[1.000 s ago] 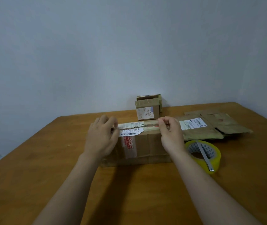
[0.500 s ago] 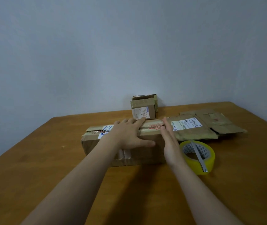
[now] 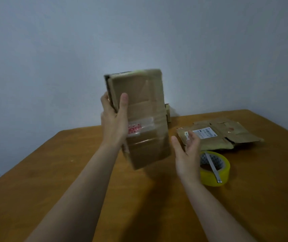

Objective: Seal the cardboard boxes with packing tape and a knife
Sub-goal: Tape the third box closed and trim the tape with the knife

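The cardboard box (image 3: 145,119) is held clear of the table (image 3: 87,172) with its long axis nearly upright. It is gripped along its left edge by the left hand (image 3: 113,124), thumb laid on the near face and fingers wrapped behind. The right hand (image 3: 187,154) is seen open and empty, with the box's lower end just to its left, untouched, and the tape roll (image 3: 224,172), crossed by the knife (image 3: 212,167), just to its right; this hand is judged nearer the tape.

Left hand (image 3: 113,123) is gripping the upright cardboard box (image 3: 145,109) by its 9 o'clock edge, thumb on the near face, fingers wrapping behind. Right hand (image 3: 187,154) is hovering at the left hand's 4 o'clock, palm facing inward, fingers relaxed, empty. Both forearms are reaching toward 12 o'clock.
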